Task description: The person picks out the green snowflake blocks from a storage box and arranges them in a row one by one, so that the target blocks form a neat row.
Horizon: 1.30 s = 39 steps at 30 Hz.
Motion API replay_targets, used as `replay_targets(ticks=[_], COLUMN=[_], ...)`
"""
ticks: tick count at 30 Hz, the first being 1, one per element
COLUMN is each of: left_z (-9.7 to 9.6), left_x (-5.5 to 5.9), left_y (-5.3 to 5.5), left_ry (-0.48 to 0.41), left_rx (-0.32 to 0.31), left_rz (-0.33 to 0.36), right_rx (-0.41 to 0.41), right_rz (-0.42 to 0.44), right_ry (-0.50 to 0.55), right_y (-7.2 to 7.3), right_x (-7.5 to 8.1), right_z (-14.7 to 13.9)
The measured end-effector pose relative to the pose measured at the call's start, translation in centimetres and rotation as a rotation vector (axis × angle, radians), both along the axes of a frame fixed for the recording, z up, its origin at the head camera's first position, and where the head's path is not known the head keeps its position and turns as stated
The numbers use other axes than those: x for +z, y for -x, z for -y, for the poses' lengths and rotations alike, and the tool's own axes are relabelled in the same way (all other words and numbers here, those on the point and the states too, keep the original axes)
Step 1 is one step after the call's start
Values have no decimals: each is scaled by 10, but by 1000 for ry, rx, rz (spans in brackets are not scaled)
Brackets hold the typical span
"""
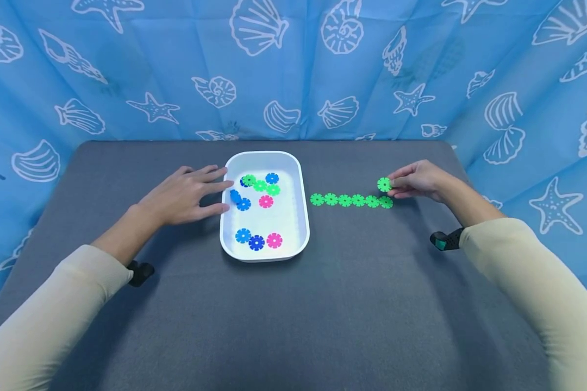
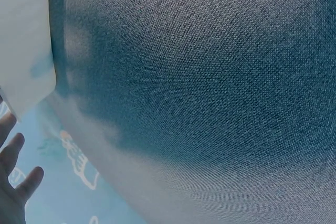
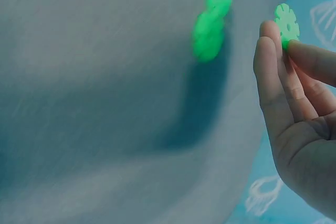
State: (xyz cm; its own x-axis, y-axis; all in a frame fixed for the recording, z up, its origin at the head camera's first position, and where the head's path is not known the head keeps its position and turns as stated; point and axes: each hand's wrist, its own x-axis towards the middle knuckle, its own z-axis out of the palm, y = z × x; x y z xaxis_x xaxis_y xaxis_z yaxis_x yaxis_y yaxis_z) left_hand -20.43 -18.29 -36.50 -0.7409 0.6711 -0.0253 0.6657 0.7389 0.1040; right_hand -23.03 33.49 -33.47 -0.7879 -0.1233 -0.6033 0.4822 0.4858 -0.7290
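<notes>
Between thumb and fingers, my right hand [image 1: 418, 181] pinches a green notched plastic disc [image 1: 383, 184], also clear in the right wrist view. Just below it on the table lies the right end of a row of several green discs [image 1: 344, 200]. My left hand [image 1: 188, 194] has its fingers spread at the left rim of a white tray [image 1: 304, 228], holding nothing. Inside the tray are loose notched discs: green [image 1: 273, 190], light blue [image 1: 272, 178], dark blue [image 1: 256, 243] and pink [image 1: 266, 201]. One light blue disc [image 1: 235, 196] leans against the tray's left wall near the left fingertips.
A grey cloth-covered table [image 1: 293, 315] lies under everything. Behind it hangs a blue curtain [image 1: 176, 65] printed with white shells and starfish. The tray stands left of the green row, its raised walls around the loose discs.
</notes>
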Motion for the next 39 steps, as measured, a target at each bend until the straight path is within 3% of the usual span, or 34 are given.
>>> replay_targets(ticks=[10, 24, 32, 39], left_z=[0, -1, 0, 1], left_x=[0, 1, -1, 0], left_y=[0, -1, -1, -1], left_ry=[-2, 5, 3, -5], left_rx=[7, 8, 5, 1], left_rz=[8, 6, 3, -1], right_rx=[9, 41, 71, 65], right_rz=[16, -54, -54, -111], right_ry=[-39, -176, -223, -64], right_y=[-17, -22, -18, 5], right_x=[-22, -32, -19, 9], right_z=[-40, -43, -37, -8])
